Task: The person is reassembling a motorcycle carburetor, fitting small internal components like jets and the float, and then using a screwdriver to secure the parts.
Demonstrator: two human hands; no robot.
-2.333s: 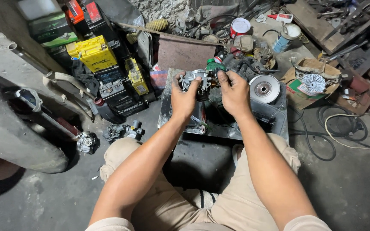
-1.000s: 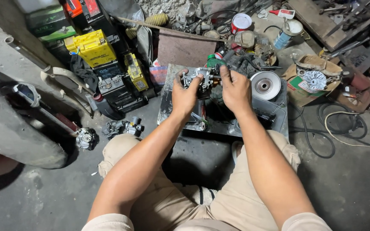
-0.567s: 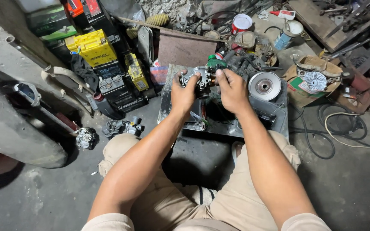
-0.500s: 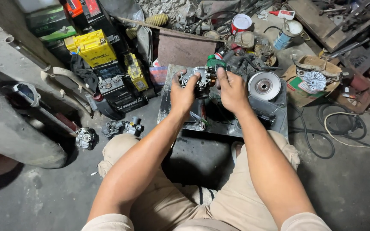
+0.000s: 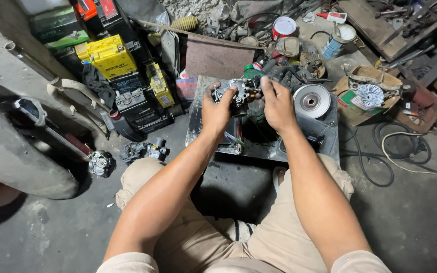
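Note:
A small metal carburetor-like part [image 5: 239, 93] with springs and screws is held between both hands above a dark metal tray [image 5: 198, 114]. My left hand [image 5: 217, 108] grips its left side. My right hand [image 5: 277, 103] holds its right side, fingers curled over the top. A round silver pulley disc [image 5: 312, 100] lies in the tray just right of my right hand. The underside of the part is hidden by my fingers.
Yellow and black batteries [image 5: 110, 56] are stacked at upper left. Two loose metal parts [image 5: 145, 149] [image 5: 100, 163] lie on the concrete floor at left. A cardboard box with a fan-like part [image 5: 367, 94], cables [image 5: 388, 151], cans [image 5: 282, 27] and scrap crowd the back and right.
Both hands with the part have shifted slightly within the view as my head moved; the grip looks the same.

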